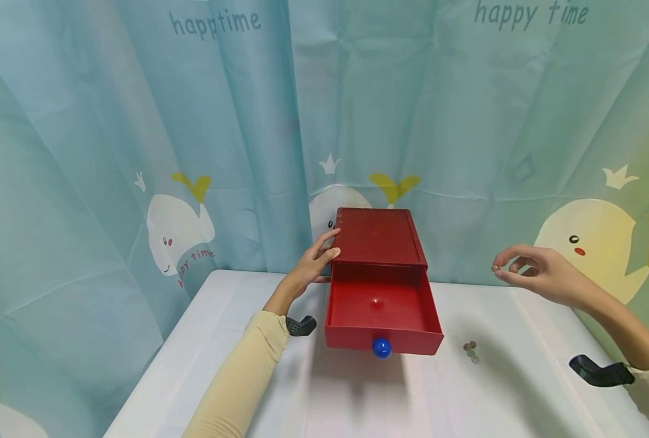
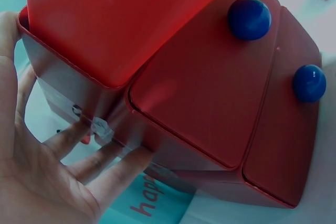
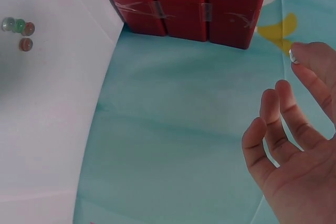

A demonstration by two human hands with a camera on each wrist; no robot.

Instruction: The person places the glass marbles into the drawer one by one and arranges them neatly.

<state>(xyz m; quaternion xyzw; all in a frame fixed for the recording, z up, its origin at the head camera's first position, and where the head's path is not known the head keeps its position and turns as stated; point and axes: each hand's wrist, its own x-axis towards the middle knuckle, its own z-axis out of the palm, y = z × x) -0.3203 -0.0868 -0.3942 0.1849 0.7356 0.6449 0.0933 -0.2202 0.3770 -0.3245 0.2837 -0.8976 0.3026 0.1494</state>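
A red drawer unit (image 1: 379, 234) stands on the table, its top drawer (image 1: 381, 304) pulled out with bare red floor showing. A blue knob (image 1: 381, 348) sits on that drawer's front. My left hand (image 1: 308, 267) steadies the unit from the left, and in the left wrist view its fingers (image 2: 113, 174) spread along the side wall. Up to the right of the unit, above the table, my right hand (image 1: 543, 274) pinches a small glass marble (image 1: 495, 268) between thumb and index finger. The other right fingers (image 3: 270, 111) are loosely bent; the fingertips mostly cover the marble.
Several more marbles (image 1: 471, 348), clear, green and reddish, lie grouped on the white table (image 1: 499, 389) right of the drawer. Two lower drawers with blue knobs (image 2: 310, 83) are closed. A blue-green curtain (image 1: 247, 134) hangs behind the table. Clear tape runs along the unit's sides.
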